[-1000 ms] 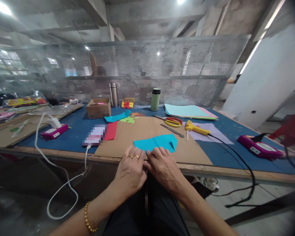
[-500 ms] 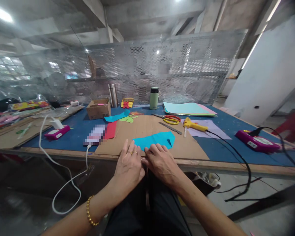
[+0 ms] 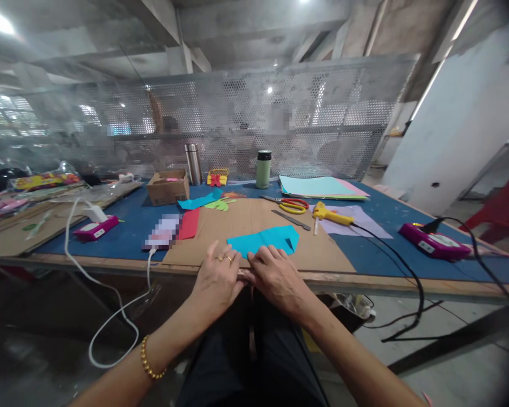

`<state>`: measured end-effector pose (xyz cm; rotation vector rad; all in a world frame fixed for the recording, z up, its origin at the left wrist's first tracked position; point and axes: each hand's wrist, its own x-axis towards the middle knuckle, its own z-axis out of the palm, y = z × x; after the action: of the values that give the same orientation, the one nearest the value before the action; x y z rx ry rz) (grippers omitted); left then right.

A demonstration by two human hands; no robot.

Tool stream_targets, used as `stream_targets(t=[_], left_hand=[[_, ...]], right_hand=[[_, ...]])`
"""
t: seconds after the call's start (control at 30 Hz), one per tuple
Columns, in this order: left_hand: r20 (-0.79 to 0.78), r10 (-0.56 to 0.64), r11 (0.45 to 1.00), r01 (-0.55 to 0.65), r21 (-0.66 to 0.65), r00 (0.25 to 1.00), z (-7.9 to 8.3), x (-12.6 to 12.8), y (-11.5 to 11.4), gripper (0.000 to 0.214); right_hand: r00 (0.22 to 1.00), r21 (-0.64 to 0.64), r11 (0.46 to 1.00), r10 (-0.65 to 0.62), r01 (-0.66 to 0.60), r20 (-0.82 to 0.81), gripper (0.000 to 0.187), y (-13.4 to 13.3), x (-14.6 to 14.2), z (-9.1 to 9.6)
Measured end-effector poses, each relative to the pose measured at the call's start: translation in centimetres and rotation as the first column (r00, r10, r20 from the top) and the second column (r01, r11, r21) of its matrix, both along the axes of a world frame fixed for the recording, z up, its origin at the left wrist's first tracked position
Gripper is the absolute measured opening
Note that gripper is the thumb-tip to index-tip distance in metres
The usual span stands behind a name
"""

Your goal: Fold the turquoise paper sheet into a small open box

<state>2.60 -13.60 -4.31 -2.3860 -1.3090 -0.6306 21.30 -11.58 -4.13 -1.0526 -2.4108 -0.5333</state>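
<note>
A folded turquoise paper sheet point(image 3: 268, 239) lies on a brown cardboard mat point(image 3: 326, 253) at the near edge of the table. My left hand point(image 3: 216, 281), with rings and a gold bracelet at the wrist, rests at the sheet's near left corner, fingers stretched forward and flat. My right hand point(image 3: 275, 275) sits beside it, fingers flat on the sheet's near edge. The two hands touch each other at the table edge. Neither hand grips anything.
Scissors with red and yellow handles point(image 3: 291, 204), a grey knife point(image 3: 291, 220), a yellow glue gun point(image 3: 331, 215) with a black cord, stacked coloured paper point(image 3: 322, 186), a green flask point(image 3: 262, 169), a steel flask point(image 3: 193, 164), a cardboard box point(image 3: 168, 187), magenta devices point(image 3: 427, 241) point(image 3: 94, 228) and a white cable point(image 3: 110, 322).
Both hands have slid a little forward along the sheet's near edge, and the left fingers have spread flatter. The view has shifted slightly.
</note>
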Motion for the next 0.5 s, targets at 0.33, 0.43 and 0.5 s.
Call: stream_targets(t=[0.33,0.43,0.5], left_hand=[[-0.020,-0.021,0.996,0.019,-0.091,1.000,0.8,-1.7,0.5,0.046],[-0.037,-0.008,0.996,0.005,-0.094,0.999,0.9,-1.4,0.4,0.045],[-0.048,-0.006,0.995,0.002,-0.096,0.999,1.0,-1.5,0.3,0.046]], right_hand=[[0.987,-0.024,0.988,0.154,-0.155,-0.042,0.023,0.7,1.0,0.6],[0.981,-0.064,0.979,0.189,-0.192,-0.053,0.020,0.9,1.4,0.7],[0.976,-0.101,0.971,0.212,-0.217,-0.060,0.019,1.0,1.7,0.8]])
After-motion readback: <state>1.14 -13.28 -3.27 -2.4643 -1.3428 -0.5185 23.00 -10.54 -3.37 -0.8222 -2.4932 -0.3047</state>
